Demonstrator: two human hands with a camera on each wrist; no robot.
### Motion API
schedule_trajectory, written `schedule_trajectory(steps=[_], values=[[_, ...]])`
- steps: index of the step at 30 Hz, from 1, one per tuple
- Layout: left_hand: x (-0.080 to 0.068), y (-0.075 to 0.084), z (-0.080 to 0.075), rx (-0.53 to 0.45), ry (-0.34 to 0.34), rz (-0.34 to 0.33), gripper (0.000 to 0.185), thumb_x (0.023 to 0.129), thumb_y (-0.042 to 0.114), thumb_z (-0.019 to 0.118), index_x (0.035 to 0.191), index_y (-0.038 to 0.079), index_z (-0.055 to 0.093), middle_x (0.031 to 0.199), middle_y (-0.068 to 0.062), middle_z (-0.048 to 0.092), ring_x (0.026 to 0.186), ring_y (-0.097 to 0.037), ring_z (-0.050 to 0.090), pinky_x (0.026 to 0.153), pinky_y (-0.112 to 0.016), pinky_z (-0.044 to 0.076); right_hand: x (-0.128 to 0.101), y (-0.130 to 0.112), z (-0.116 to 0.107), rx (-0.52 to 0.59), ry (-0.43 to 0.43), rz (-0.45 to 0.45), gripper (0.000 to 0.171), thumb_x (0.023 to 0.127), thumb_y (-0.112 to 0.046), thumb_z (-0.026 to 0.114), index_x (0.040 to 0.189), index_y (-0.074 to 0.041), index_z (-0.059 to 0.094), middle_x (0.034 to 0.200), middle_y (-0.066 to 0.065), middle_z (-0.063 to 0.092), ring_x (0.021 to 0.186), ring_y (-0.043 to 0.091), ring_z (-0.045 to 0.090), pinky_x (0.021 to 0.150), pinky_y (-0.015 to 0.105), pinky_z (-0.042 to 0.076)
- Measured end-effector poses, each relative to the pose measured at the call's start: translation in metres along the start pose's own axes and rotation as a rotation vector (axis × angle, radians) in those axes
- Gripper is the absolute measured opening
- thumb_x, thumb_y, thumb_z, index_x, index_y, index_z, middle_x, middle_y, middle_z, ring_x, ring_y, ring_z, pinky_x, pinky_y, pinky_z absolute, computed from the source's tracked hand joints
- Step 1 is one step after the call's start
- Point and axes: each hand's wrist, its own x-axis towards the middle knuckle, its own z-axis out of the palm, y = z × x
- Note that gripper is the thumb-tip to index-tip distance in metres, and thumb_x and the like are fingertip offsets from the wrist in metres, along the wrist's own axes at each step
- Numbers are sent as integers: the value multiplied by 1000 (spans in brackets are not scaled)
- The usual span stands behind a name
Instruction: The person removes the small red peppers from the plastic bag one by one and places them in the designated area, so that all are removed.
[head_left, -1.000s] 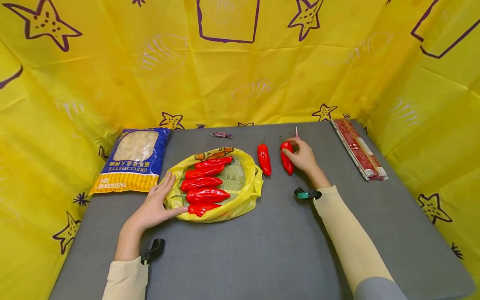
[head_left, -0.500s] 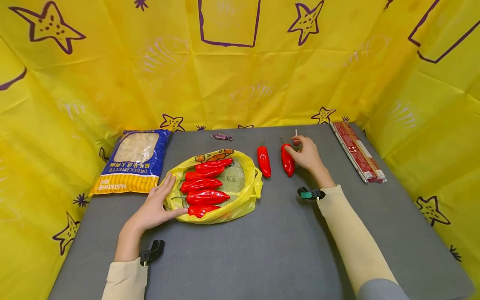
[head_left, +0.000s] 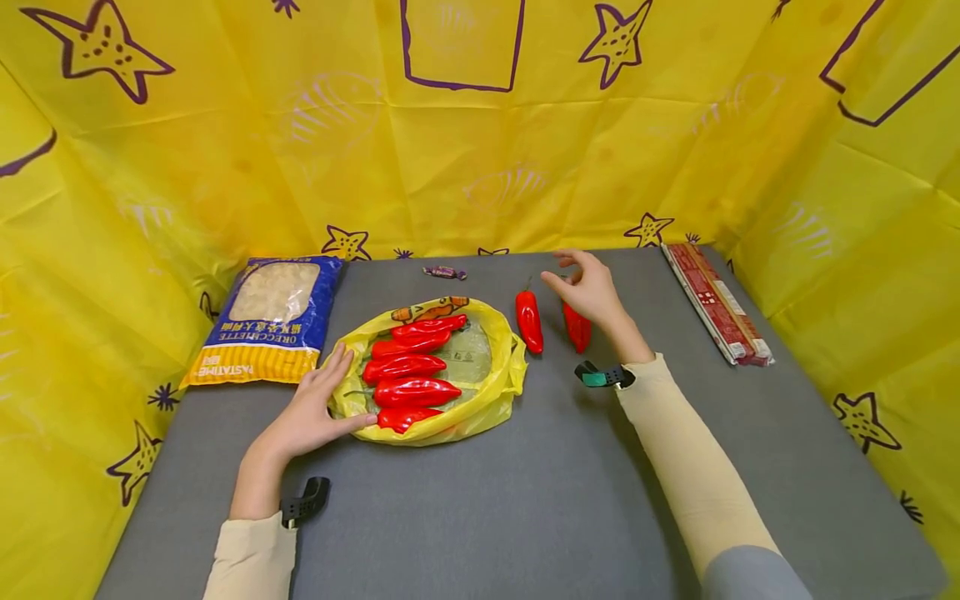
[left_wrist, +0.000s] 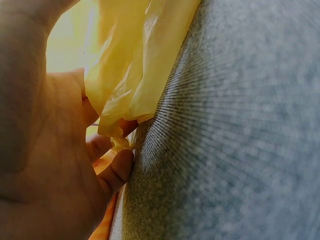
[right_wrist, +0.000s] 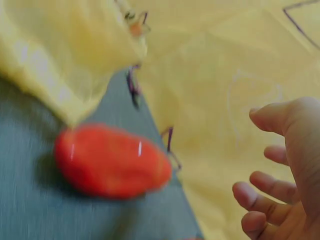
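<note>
A yellow plastic bag (head_left: 491,400) lies with its mouth spread wide, several red peppers (head_left: 416,390) lined up inside. My left hand (head_left: 307,408) holds the bag's left rim, thumb at the front; in the left wrist view thin folds of bag hang among its fingers. Right of the bag, one red pepper (head_left: 528,323) lies on the table, also seen as a blurred red pepper (right_wrist: 112,162) in the right wrist view. My right hand (head_left: 588,287), fingers parted and holding nothing, hovers by a second loose pepper (head_left: 577,331) and partly covers it.
A blue and yellow pasta pack (head_left: 270,321) lies at left. Behind the bag is a small purple wrapped candy (head_left: 445,272). A long red packet (head_left: 716,304) lies at right on the grey table (head_left: 480,517). Yellow printed cloth (head_left: 427,167) encloses the back and sides.
My right hand has left the right-hand loose pepper and shifted left and up. The thin white stick seen behind it earlier is out of sight now. My left hand stays on the bag.
</note>
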Motion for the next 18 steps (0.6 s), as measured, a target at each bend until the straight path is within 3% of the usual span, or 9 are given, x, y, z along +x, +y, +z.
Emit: schedule_trajectory(steps=[6,14,18], values=[[-1,1,0,0,1,-2,115,89,54,81,171,9,14,179,-11,-1,155,-59,7,119,-79,11,14,-34,20,60,-82,-49,52,99,-30,76,145,-11,62,133,15,67,91,29,69,69,31,53],[-1,2,-1,-18,1,-9,116,89,53,82,172,11,12,179,-11,-2,155,-60,5,121,-77,7,29,-70,54,145,-180,-145,48,100,-26,76,144,-13,63,131,13,65,93,28,70,71,34,54],[0,3,0,-9,3,-10,115,89,54,81,172,11,13,179,-11,-2,155,-60,7,120,-79,10,33,-85,68,155,-265,-217,45,101,-24,75,144,-13,63,130,12,68,93,26,70,75,35,56]])
